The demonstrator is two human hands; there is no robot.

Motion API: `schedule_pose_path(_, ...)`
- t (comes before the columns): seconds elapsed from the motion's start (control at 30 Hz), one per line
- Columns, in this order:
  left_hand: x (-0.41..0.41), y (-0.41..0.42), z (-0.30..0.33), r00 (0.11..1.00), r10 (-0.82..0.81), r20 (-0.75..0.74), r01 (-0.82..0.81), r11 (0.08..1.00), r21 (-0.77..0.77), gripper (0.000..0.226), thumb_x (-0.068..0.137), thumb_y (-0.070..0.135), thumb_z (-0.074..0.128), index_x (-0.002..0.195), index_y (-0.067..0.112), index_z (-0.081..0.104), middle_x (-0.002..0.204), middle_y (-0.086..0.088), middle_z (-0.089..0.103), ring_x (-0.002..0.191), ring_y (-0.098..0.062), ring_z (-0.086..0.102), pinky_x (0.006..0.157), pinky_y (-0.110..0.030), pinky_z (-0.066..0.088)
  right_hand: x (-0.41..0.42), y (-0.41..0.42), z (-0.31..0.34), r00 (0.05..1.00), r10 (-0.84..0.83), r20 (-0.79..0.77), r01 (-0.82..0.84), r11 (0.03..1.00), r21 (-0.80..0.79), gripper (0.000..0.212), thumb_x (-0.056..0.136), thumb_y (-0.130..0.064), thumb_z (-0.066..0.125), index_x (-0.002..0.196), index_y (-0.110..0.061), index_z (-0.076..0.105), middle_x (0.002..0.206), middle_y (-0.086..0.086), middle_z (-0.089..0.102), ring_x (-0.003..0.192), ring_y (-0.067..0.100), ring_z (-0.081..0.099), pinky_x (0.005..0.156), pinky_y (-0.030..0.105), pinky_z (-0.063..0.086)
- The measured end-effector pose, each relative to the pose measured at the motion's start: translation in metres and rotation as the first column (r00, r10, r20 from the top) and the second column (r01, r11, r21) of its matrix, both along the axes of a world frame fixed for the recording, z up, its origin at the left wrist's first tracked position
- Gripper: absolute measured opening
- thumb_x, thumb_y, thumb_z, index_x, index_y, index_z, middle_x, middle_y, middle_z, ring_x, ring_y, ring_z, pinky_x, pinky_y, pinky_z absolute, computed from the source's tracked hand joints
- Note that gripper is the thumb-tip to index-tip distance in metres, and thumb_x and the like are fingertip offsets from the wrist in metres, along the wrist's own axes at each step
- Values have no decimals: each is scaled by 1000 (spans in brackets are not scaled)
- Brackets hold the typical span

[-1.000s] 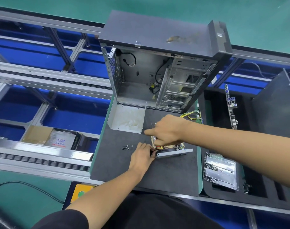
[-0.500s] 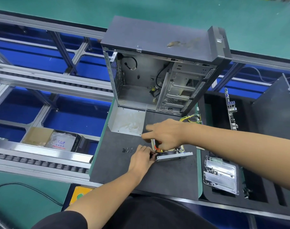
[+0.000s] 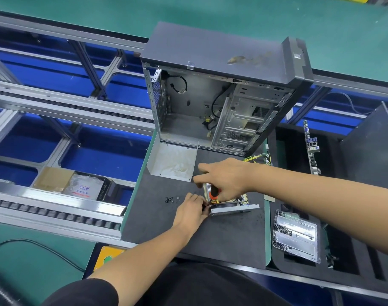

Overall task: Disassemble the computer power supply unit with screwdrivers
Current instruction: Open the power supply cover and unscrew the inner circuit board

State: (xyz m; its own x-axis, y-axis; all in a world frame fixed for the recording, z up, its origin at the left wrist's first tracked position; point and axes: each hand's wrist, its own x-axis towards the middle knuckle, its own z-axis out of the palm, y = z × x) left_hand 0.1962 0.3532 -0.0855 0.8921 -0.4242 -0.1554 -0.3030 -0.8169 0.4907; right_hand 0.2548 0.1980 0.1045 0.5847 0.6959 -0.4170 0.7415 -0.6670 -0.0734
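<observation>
The opened power supply unit (image 3: pixel 234 209) lies on the dark mat (image 3: pixel 221 237), its silver front edge facing me. My right hand (image 3: pixel 227 177) grips a screwdriver with a red and black handle (image 3: pixel 214 192), pointed down into the unit's left side. My left hand (image 3: pixel 192 212) holds the unit's near left corner, fingers curled against it. The unit's removed metal cover (image 3: pixel 173 162) rests on the mat just behind. Several small black screws (image 3: pixel 170 199) lie on the mat to the left of my left hand.
An open, gutted computer case (image 3: pixel 221 102) stands at the back of the mat. Yellow wires (image 3: pixel 258 159) trail behind my right wrist. A black foam tray (image 3: pixel 347 257) on the right holds a shiny metal plate (image 3: pixel 295 236) and a motherboard (image 3: pixel 311 146). Roller conveyor rails (image 3: pixel 56 208) run along the left.
My right hand has lifted slightly, so the screwdriver's red and black handle now shows beneath it. My left hand stays at the unit's corner.
</observation>
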Motion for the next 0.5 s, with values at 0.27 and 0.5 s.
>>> schedule_pose_path(0.27, 2, 1, 3, 1000, -29, -6, 29, 999, 23, 24, 98, 39, 58, 112, 21, 64, 110, 7, 61, 116, -12, 45, 76, -33, 50, 0, 5, -3, 997, 70, 33, -70, 997, 9, 36, 81, -26, 53, 116, -30, 45, 94, -8, 29, 81, 23, 47, 46, 28, 23)
schedule_pose_path(0.5, 3, -1, 1, 999, -48, 24, 47, 998, 41, 23, 97, 38, 58, 112, 19, 62, 107, 5, 60, 115, -15, 47, 68, -29, 42, 2, 6, -5, 997, 75, 22, -74, 995, -60, 25, 92, -41, 52, 108, -24, 45, 95, -5, 37, 76, 28, 53, 48, 32, 23)
